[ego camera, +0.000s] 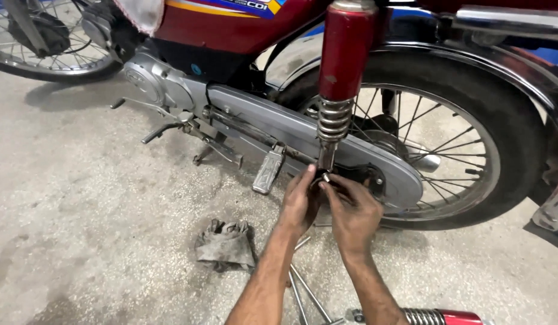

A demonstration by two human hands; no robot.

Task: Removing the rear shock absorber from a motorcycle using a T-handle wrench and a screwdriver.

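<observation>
Head view looks down on a red motorcycle (231, 24) standing on a concrete floor (80, 210), seen from its chain side. Both hands meet at the lower end of the mounted shock absorber (342, 78), where its chrome spring narrows to the bottom mount beside the rear axle. The left hand (300, 204) cups that mount from the left, fingers curled around it, seemingly to steady the eye. The right hand (354, 213) closes in from the other side, its thumb and fingertips pinching a small metal part (326, 178) right at the mount; whether it is a nut, bush or bolt end is too small to tell. So both hands are clenched on the fitting, neither is loose.

The grey chain cover (303, 135) runs behind the hands to the rear wheel (435, 144), and a folding footpeg (268, 170) hangs just left of them.

Counting what lies on the floor: one crumpled grey rag (225, 244) left of the left forearm, near at hand for wiping; about three thin metal rods or long tools (306, 295) lying between the forearms; and one second shock absorber (435, 316), red with a chrome spring, lying off the bike at the bottom edge. That makes two shock absorbers in all, one mounted and one loose. Two wheels show, the rear and part of the front wheel (44, 42).
</observation>
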